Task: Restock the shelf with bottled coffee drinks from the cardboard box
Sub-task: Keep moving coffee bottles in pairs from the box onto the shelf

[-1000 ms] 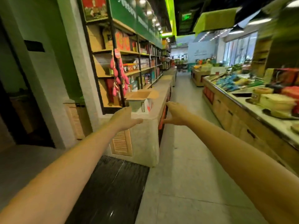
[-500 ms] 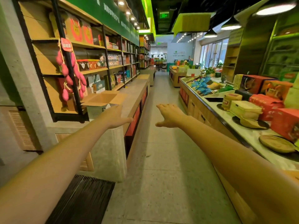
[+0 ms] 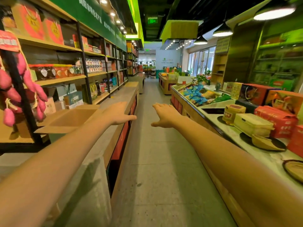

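An open cardboard box [image 3: 70, 119] sits on the grey stone counter [image 3: 113, 97] at the left, flaps spread; its contents are hidden from this angle. My left hand [image 3: 118, 114] is stretched out flat just right of the box, over the counter, holding nothing. Over the aisle my right hand [image 3: 164, 115] reaches forward, fingers straight, also empty. Dark bottles [image 3: 98, 87] stand on the lower wooden shelf [image 3: 101, 98] behind the counter.
Pink sweet-potato ornaments [image 3: 9, 95] hang from the black shelf post at the far left. A display counter [image 3: 229, 128] at the right carries red gift boxes, baskets and packaged snacks. The tiled aisle [image 3: 155, 161] runs between the two counters.
I have walked forward into the aisle; the box and counter have come closer and slid to the left. Both hands stay stretched out and empty.
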Tool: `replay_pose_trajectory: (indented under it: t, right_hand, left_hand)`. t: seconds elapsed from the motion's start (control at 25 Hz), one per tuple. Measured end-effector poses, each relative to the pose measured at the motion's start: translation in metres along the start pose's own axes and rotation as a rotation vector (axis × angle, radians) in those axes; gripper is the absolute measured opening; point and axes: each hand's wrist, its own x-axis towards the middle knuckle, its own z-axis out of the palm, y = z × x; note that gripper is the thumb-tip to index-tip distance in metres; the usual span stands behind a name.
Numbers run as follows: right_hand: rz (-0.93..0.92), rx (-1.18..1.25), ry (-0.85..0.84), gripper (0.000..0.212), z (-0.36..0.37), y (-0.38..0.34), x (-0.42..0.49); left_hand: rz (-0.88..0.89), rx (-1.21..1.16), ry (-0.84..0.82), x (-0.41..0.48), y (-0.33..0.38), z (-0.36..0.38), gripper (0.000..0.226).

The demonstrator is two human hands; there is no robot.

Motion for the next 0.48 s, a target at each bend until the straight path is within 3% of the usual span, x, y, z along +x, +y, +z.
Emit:
replay_pose_trajectory:
  t: [0.28,0.48]
  right_hand:
    - [0.016,0.021,0.001,0.080,0.037,0.063,0.180]
    - [-0.050,0.017,0.022,0.079,0.077,0.107,0.334]
  left_hand:
    - [0.054,0.011,0.007,0.186,-0.017,0.029,0.082]
    - [-0.002,0.016,0.064,0.331,-0.052,0.057,0.085]
